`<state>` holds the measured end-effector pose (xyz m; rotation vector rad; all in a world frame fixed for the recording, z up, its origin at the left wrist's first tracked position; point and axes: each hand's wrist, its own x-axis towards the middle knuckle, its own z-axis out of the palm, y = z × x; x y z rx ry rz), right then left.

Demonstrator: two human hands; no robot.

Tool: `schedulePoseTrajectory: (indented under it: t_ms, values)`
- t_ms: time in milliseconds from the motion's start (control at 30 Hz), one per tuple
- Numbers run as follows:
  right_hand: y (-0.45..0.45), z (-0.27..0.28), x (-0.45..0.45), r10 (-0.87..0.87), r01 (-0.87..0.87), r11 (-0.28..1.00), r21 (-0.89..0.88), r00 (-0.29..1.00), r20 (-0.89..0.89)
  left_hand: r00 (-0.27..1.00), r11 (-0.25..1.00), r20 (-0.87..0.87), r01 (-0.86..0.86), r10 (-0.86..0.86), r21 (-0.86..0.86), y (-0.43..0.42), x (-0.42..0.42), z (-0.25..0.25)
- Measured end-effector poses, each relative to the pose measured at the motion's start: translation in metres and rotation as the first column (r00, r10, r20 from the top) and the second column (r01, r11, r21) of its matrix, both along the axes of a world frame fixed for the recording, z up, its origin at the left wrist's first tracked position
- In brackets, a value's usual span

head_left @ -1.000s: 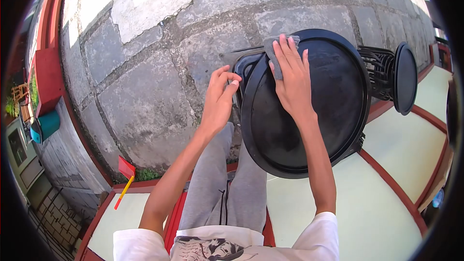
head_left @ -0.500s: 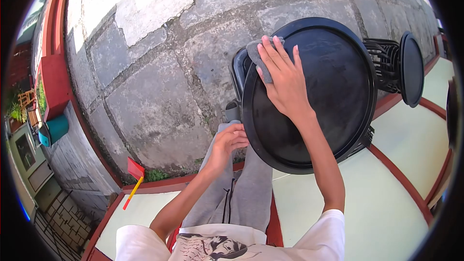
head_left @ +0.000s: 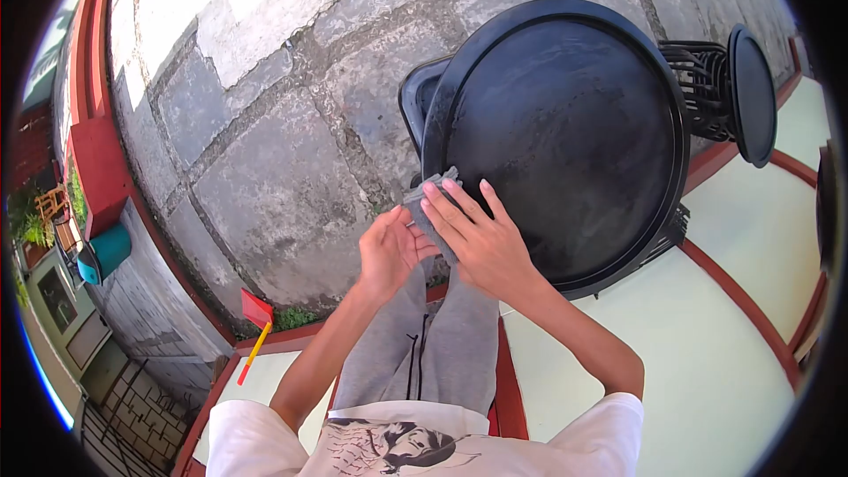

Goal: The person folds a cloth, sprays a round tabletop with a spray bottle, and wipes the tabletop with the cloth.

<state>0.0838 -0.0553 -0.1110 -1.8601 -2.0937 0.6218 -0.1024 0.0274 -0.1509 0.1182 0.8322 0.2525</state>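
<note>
A round black table [head_left: 565,150] with a raised rim stands in front of me, its top dark with smeared, damp-looking patches. My right hand [head_left: 481,243] lies over a grey cloth [head_left: 429,212] at the table's near left rim, fingers stretched out and the cloth under them. Just left of it is my left hand [head_left: 393,252], palm turned up and fingers loosely bent beside the cloth's edge. I cannot tell whether its fingertips touch the cloth. Nothing is seen in the left palm.
A black chair [head_left: 417,93] is partly hidden behind the table's left side. A smaller round black table [head_left: 753,95] and slatted black chairs [head_left: 698,88] stand at the right. A red-headed tool with a yellow handle [head_left: 256,349] lies lower left. Grey stone paving [head_left: 274,159] spreads beyond.
My right hand and the cloth have moved along the rim from the far left toward me. The left hand has left the rim, turned palm up and come beside the cloth.
</note>
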Motion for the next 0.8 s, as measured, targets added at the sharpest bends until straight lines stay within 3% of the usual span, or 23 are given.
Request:
schedulePoseTrajectory:
  t_ms: [167, 300, 400, 533, 700, 800]
  values:
    - [0.029, -0.008, -0.001, -0.123, 0.128, 0.990, 0.057, 0.988, -0.094, 1.000, 0.996, -0.012, 0.010, -0.009, 0.087, 0.000, -0.006, -0.011]
    - [-0.031, 0.002, -0.007, -0.062, 0.058, 0.995, -0.077, 0.996, -0.058, 0.960, 0.938, -0.279, 0.119, -0.025, 0.325, 0.014, 0.010, 0.002]
    - [-0.097, 0.007, -0.016, -0.008, -0.001, 0.989, -0.145, 0.998, -0.063, 0.873, 0.750, -0.487, 0.319, 0.005, 0.579, 0.034, 0.025, 0.007]
    - [-0.158, 0.015, -0.013, 0.025, -0.022, 0.973, -0.228, 1.000, 0.011, 0.849, 0.451, -0.494, 0.373, 0.186, 0.811, 0.069, 0.070, 0.016]
    - [-0.150, 0.013, -0.023, -0.045, 0.043, 0.978, -0.206, 0.999, -0.001, 0.832, 0.023, -0.476, 0.490, 0.284, 0.871, 0.092, 0.133, 0.005]
    - [-0.100, 0.011, -0.039, -0.122, 0.122, 0.982, -0.143, 0.992, 0.011, 0.826, 0.040, -0.486, 0.496, 0.287, 0.867, 0.097, 0.146, -0.008]
